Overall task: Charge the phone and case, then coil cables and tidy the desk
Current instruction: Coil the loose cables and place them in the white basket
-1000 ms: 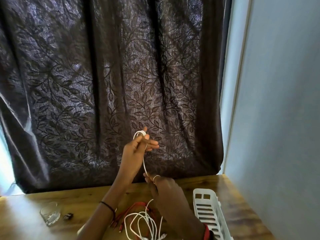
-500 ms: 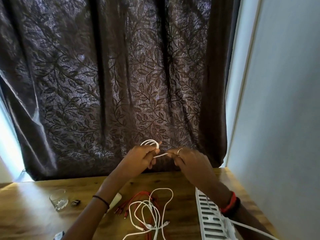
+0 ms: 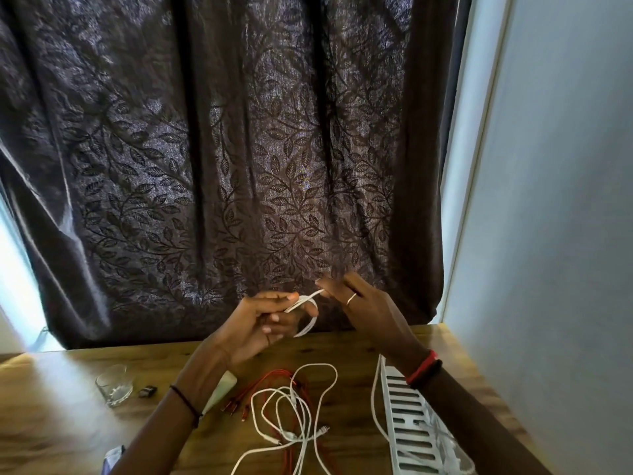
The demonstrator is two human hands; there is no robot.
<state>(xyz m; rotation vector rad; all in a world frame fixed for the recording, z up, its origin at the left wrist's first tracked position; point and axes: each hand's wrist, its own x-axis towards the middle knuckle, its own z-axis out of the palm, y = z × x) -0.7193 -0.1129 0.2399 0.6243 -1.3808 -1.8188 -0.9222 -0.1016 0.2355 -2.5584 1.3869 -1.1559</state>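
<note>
I logged both hands raised above the far middle of the desk (image 3: pixel 61 409), in front of the curtain (image 3: pixel 222 166). The left hand (image 3: pixel 260 323) held a small loop of white cable (image 3: pixel 305 301), fingers curled round it. The right hand (image 3: pixel 370 310), just to its right, pinched that cable's free end between thumb and forefinger; the tip was blurred, so I could not identify its connector. Loose white cables (image 3: pixel 298 438) lay tangled over red cables (image 3: pixel 260 383) on the near desk, left of a white slotted tray (image 3: pixel 407 416). A glass (image 3: pixel 114 389) stood well to the left.
</note>
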